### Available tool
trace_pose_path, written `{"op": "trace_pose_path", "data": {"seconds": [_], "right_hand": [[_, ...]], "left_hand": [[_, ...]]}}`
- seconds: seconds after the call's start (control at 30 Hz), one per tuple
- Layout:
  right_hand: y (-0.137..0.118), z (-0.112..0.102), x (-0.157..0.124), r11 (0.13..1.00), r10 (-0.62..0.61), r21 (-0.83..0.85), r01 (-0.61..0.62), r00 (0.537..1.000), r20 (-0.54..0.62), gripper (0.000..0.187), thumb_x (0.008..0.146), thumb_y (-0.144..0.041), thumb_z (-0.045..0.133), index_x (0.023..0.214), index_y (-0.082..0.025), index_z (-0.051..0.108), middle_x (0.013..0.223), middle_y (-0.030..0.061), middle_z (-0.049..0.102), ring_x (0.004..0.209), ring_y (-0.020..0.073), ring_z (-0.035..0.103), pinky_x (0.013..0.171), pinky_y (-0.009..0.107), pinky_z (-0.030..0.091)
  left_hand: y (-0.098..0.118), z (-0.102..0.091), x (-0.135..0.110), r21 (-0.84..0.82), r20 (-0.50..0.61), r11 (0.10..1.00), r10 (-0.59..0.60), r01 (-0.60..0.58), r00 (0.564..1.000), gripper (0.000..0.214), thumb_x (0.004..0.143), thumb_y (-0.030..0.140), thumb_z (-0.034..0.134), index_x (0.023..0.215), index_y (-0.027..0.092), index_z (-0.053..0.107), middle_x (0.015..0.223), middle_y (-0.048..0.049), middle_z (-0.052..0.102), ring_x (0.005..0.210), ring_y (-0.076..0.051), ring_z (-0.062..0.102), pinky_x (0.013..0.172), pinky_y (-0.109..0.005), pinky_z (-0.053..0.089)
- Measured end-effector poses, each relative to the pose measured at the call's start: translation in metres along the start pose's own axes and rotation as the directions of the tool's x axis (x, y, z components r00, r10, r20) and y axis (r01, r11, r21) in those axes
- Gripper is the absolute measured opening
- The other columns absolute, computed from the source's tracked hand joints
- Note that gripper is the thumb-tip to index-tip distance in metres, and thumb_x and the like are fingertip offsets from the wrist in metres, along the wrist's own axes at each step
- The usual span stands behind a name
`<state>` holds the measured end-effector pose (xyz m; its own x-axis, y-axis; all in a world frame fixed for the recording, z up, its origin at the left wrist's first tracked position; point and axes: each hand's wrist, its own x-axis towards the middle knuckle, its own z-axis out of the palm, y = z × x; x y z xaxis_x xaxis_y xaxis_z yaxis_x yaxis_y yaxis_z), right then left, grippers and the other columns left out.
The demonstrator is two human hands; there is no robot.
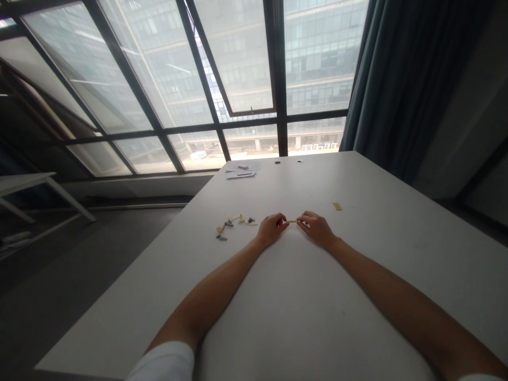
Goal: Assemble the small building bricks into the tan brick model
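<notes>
My left hand [272, 228] and my right hand [317, 228] face each other over the middle of the white table. Between them is a thin tan strip [292, 221] that looks like a building-block piece. The fingers of my left hand pinch its left end, while those of my right hand close on its right end. Just left of my left hand lies a loose group of small pieces, among them a grey piece [223, 238], a dark piece [251, 219] and a tan piece [219, 229]. A flat tan plate [337, 206] rests beyond my right hand.
White papers [241, 173] lie at the table's [309, 307] far left corner. A dark round spot [277, 162] and a small white object [300, 161] are near the far edge. Windows stand behind, a dark curtain [392, 79] at right, another table [27, 181] at left.
</notes>
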<state>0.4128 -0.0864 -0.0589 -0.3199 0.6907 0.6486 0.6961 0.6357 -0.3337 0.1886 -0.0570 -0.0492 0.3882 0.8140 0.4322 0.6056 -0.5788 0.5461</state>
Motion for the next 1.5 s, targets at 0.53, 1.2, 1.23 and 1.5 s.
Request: {"op": "trace_pose_path", "data": {"seconds": [0.53, 1.2, 1.23, 1.5], "right_hand": [[-0.0006, 0.0000, 0.0004, 1.000, 0.014, 0.007, -0.014, 1.000, 0.009, 0.012, 0.096, -0.019, 0.061, 0.092, -0.022, 0.073, 0.089, 0.0032, 0.067, 0.077, 0.0160, 0.061, 0.070, 0.026, 0.044], [-0.0016, -0.0021, 0.0013, 0.998, 0.055, -0.009, -0.055, 0.998, 0.021, 0.014, 0.098, -0.020, 0.059, 0.093, -0.022, 0.072, 0.091, 0.0035, 0.067, 0.081, 0.0165, 0.061, 0.072, 0.026, 0.044], [-0.0011, -0.0017, 0.0012, 0.998, 0.055, -0.009, -0.055, 0.998, 0.023, 0.014, 0.098, -0.019, 0.060, 0.093, -0.022, 0.072, 0.091, 0.0035, 0.067, 0.081, 0.0167, 0.061, 0.073, 0.026, 0.044], [0.0023, 0.0000, 0.0009, 0.999, 0.052, -0.010, -0.052, 0.999, 0.010, 0.013, 0.099, -0.020, 0.059, 0.096, -0.023, 0.071, 0.093, 0.0033, 0.067, 0.084, 0.0169, 0.061, 0.074, 0.026, 0.044]], "left_hand": [[-0.0025, 0.0014, 0.0003, 0.001, 0.001, 1.000, 0.006, -0.006, 1.000, 0.011, 0.085, 0.029, 0.069, 0.089, 0.019, 0.069, 0.067, 0.0040, 0.061, 0.062, -0.011, 0.051, 0.063, -0.022, 0.037], [0.0014, -0.0003, 0.0003, -0.010, -0.009, 1.000, 0.020, -0.021, 1.000, 0.011, 0.083, 0.019, 0.064, 0.091, 0.019, 0.072, 0.065, 0.0046, 0.061, 0.061, -0.010, 0.051, 0.064, -0.022, 0.039], [0.0010, 0.0000, 0.0004, -0.006, -0.011, 1.000, 0.021, -0.021, 1.000, 0.011, 0.084, 0.019, 0.064, 0.091, 0.019, 0.072, 0.065, 0.0046, 0.061, 0.061, -0.010, 0.051, 0.065, -0.022, 0.039], [-0.0001, 0.0006, 0.0008, -0.009, -0.001, 1.000, 0.021, -0.021, 1.000, 0.010, 0.083, 0.020, 0.064, 0.090, 0.018, 0.071, 0.065, 0.0042, 0.061, 0.061, -0.010, 0.051, 0.065, -0.022, 0.038]]}}
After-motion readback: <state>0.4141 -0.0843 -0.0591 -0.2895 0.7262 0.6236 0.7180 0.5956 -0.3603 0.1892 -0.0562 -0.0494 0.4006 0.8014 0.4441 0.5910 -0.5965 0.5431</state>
